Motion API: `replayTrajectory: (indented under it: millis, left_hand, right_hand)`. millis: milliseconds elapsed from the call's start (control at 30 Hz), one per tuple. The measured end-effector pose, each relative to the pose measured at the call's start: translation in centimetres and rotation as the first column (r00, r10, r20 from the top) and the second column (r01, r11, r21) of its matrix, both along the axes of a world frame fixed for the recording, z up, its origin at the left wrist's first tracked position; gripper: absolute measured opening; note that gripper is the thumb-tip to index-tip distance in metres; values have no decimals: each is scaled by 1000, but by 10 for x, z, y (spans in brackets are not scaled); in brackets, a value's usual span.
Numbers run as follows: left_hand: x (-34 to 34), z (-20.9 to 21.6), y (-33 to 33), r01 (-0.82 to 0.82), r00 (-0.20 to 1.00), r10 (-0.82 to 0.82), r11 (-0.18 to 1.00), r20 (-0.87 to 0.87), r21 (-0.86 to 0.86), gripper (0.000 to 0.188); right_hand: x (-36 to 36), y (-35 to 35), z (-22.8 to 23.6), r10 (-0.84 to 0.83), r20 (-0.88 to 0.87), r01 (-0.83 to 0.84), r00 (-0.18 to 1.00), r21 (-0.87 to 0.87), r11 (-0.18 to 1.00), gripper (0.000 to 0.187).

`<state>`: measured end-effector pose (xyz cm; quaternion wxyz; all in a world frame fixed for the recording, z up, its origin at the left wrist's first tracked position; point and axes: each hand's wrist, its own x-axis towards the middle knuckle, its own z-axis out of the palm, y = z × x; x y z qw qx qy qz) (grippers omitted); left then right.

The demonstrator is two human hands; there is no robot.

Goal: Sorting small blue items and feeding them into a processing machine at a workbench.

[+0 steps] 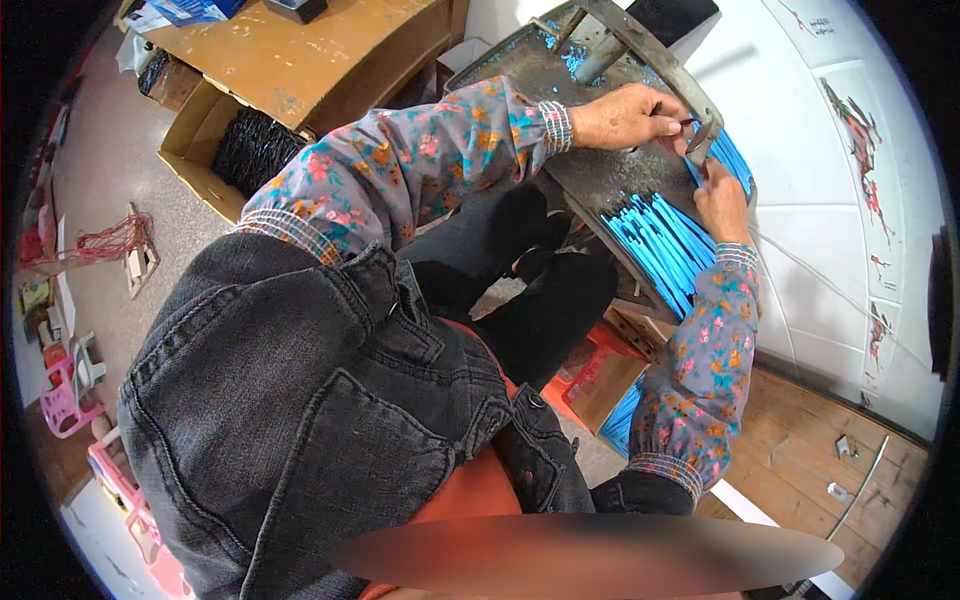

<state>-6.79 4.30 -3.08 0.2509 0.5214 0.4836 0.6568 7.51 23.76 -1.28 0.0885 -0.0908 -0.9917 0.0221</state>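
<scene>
Over a dark metal bench, my left hand [632,117] is closed in a pinch on a small dark piece [689,122], beside a curved grey metal part [704,135] of a tool fixed there. Just below that part, my right hand [724,205] is closed, with a thin blue strip [692,172] at its fingertips. How far the strip runs inside the fingers is hidden. A bundle of blue strips [655,245] lies on the bench beside my right wrist, and more blue strips [735,160] lie behind that hand.
Blue scraps [572,60] are scattered across the bench top. A wooden table [290,55] stands at the far left, with a carton [195,150] of thin black strips by it. Below the bench is a red container [590,375]. A white wall [810,150] borders the right.
</scene>
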Motion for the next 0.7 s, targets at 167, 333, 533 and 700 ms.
replayTrajectory:
  millis: [167,333,533,700]
  left_hand:
    - [0,-3,1,-84,986,87,996,139,-28,20]
    - [5,-3,10,-57,989,58,998,136,-8,21]
    - [5,-3,9,-63,992,65,998,112,-21,23]
    - [1,6,-1,-244,963,224,961,-153,-129,28]
  right_hand:
    - [8,-40,32,-66,-199,7,978,-284,959,20]
    - [3,-76,28,-323,-241,-27,915,-837,546,13]
    - [-5,-60,28,-196,-352,-109,915,-684,721,5]
    - [13,-37,38,-215,-224,-42,951,-777,628,6]
